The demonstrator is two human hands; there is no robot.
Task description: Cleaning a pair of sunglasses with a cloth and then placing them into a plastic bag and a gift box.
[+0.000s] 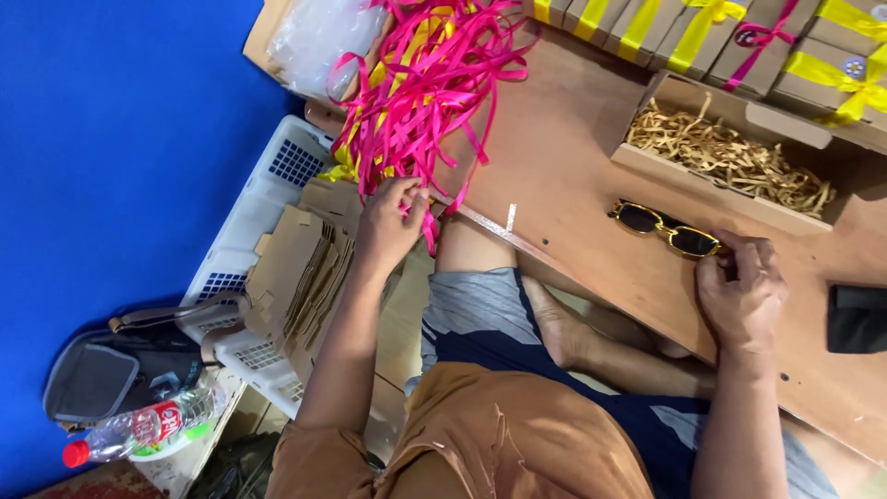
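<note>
left hand [393, 220]: at the near edge of the wooden table [564, 157], fingers curled and pinched on a strand of the pink ribbons [434, 83]. the held strand hangs just below the fingers over the table edge. the ribbon heap lies on the table's far left part, with a few yellow ribbons [344, 159] mixed in at its left side.

right hand [742, 291]: resting on the table near its front edge, fingers pressed together on the right temple end of the sunglasses [667, 229]. the sunglasses have a gold frame and dark lenses; they lie flat on the table, lenses pointing away from the hand, just in front of the open box.

open cardboard box [730, 152]: filled with tan paper shred, lid flap open toward the back, sitting just beyond the sunglasses and not touching them.

closed boxes [730, 37]: a row along the far edge, tied with yellow and pink ribbon.

dark flat object [857, 319]: at the right border, near the right hand, kind cannot be told.

below the table to the left: a white plastic basket [277, 180] holding flat folded cardboard blanks [300, 268]; beside it a grey bag [115, 370] and a plastic bottle [139, 430] with red cap lying on its side. a clear plastic bag [314, 37] lies behind the ribbons.
</note>
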